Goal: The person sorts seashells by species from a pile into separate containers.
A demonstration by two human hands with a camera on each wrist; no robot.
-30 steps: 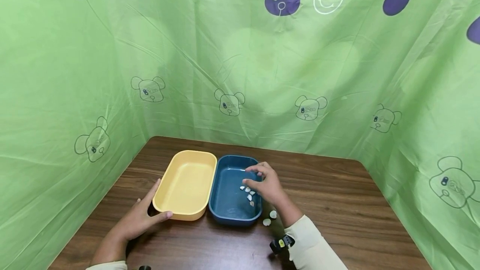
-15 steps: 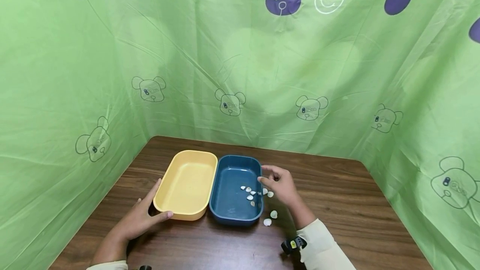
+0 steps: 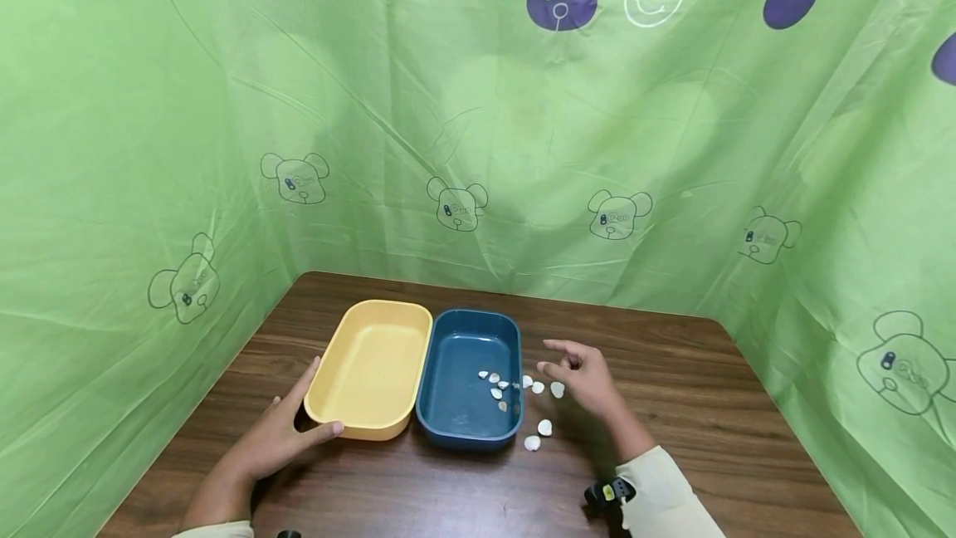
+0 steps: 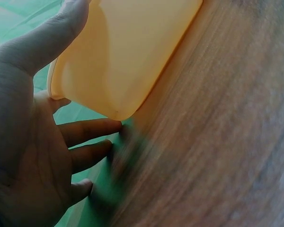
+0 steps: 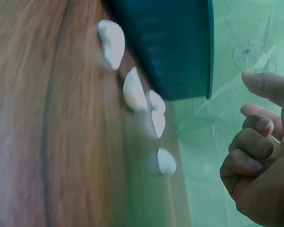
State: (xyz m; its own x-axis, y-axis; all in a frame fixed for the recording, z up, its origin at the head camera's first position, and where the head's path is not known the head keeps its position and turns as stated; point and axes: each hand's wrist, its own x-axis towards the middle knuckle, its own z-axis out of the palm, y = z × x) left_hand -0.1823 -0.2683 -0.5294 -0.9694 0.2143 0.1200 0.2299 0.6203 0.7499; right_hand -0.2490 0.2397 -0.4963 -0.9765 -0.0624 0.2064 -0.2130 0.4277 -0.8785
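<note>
My left hand (image 3: 280,434) grips the near left corner of the yellow box (image 3: 329,410). Its thumb lies at the near rim and the fingers spread along the outer side, as the left wrist view (image 4: 47,137) also shows. Right of the blue box (image 3: 470,440), my right hand (image 3: 590,379) hovers above the table with thumb and forefinger apart and the other fingers curled. No object shows in it. Several whitish seashells lie beside the blue box, among them a shell (image 3: 557,389) below the hand; from the right wrist, a shell (image 5: 166,161) appears left of the fingers.
Inside the blue box lie several small shells (image 3: 495,378). Both boxes stand side by side on the brown wooden table (image 3: 672,405). Nearer the front edge rest two more shells (image 3: 533,443). A green printed curtain (image 3: 523,139) encloses the table at back and sides.
My right hand has drawn back to the right, from over the blue box to beyond its right wall. Shells beside the box have come into sight. My left hand has stayed put.
</note>
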